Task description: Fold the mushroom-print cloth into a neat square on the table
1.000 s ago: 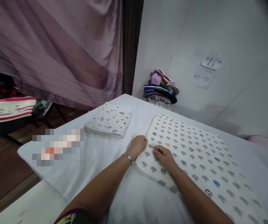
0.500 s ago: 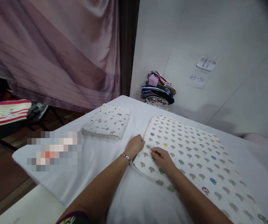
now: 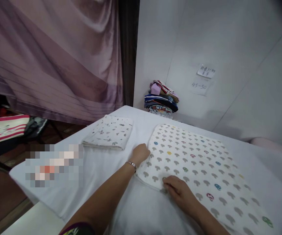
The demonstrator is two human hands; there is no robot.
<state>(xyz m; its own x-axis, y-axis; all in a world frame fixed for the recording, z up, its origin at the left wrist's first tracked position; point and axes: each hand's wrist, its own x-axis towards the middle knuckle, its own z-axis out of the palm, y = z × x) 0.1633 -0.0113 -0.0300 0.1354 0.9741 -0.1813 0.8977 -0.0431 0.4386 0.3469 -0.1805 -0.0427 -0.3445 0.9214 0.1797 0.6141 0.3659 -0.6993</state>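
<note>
A white cloth printed with grey and coloured mushrooms (image 3: 199, 160) lies flat on the white-covered table (image 3: 106, 173). My left hand (image 3: 141, 152), with a bracelet at the wrist, rests curled at the cloth's left edge, fingers bent against the hem. My right hand (image 3: 177, 189) lies on the cloth's near edge, fingers pressed down on the fabric. Whether either hand pinches the hem is hidden.
A folded white cloth with small grey prints (image 3: 110, 132) sits to the left on the table. A pile of folded coloured clothes (image 3: 160, 97) stands at the back against the white wall. A mauve curtain (image 3: 57, 58) hangs at left; paper notes (image 3: 206, 71) are taped to the wall.
My right hand has slid along the mushroom cloth's edge toward me. My left hand stays at the left edge. The view has shifted slightly.
</note>
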